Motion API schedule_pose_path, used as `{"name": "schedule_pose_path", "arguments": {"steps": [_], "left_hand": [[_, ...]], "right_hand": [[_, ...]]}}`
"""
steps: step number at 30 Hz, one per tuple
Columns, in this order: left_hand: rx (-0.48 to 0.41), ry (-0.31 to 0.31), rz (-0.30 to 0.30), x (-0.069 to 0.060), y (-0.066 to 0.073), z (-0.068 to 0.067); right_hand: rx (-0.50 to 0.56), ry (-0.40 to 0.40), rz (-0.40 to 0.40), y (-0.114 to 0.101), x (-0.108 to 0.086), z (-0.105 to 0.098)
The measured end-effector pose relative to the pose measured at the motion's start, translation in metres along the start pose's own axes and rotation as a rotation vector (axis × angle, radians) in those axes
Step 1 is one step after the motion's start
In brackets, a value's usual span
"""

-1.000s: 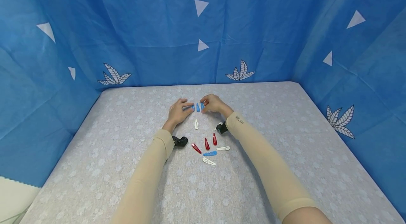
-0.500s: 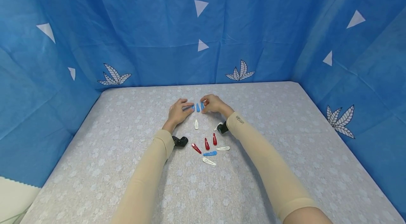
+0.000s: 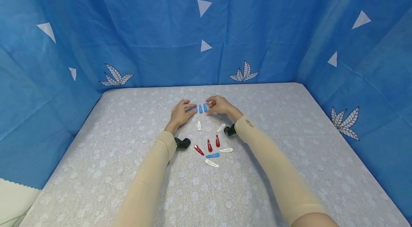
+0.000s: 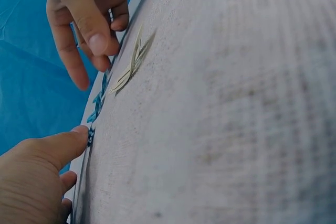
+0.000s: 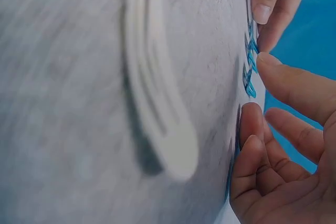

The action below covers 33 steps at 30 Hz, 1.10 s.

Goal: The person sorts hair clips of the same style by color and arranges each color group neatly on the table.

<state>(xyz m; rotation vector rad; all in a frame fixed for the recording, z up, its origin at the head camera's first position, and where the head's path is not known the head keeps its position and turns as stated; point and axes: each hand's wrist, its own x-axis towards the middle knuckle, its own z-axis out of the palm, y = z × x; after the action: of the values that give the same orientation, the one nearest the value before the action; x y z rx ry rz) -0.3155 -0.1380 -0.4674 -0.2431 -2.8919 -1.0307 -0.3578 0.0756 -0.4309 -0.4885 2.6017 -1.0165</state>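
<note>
A row of three blue snap hair clips lies at the far middle of the table. My left hand (image 3: 182,113) pinches the leftmost blue hair clip (image 3: 195,108) between thumb and finger and hides part of it. The middle blue hair clip (image 3: 200,109) lies untouched. Just right of the rightmost blue hair clip (image 3: 205,107), my right hand (image 3: 220,105) holds nothing, its thumb and fingers parted. In the right wrist view, its thumb (image 5: 294,85) is close to the blue clips, and the other fingers are loosely bent.
A white hair clip (image 3: 199,126) lies nearer, with another white clip (image 3: 221,127) by the right wrist. Closer still are three red clips (image 3: 210,145), a blue clip (image 3: 212,155) and two more white clips (image 3: 212,163). A blue curtain (image 3: 161,26) encloses the table's back and sides.
My right hand has let go of the rightmost blue clip and shifted slightly right, uncovering that clip and the white one by the wrist. The left hand has stayed in place.
</note>
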Motion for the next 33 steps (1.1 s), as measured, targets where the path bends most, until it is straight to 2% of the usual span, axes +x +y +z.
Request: {"name": "schedule_pose_path", "arguments": {"steps": [14, 20, 26, 33], "left_hand": [[0.003, -0.007, 0.014, -0.001, 0.001, -0.002], [-0.004, 0.001, 0.008, -0.002, 0.0, -0.002], [-0.012, -0.002, 0.004, -0.001, -0.001, -0.001], [-0.013, -0.009, 0.002, -0.001, -0.002, -0.001]], "right_hand": [[0.099, 0.031, -0.114, 0.017, -0.042, -0.013], [0.104, 0.018, -0.208, 0.016, -0.068, -0.018], [0.125, 0.019, -0.275, 0.013, -0.095, -0.016], [0.153, -0.028, -0.34, 0.009, -0.119, -0.007]]}}
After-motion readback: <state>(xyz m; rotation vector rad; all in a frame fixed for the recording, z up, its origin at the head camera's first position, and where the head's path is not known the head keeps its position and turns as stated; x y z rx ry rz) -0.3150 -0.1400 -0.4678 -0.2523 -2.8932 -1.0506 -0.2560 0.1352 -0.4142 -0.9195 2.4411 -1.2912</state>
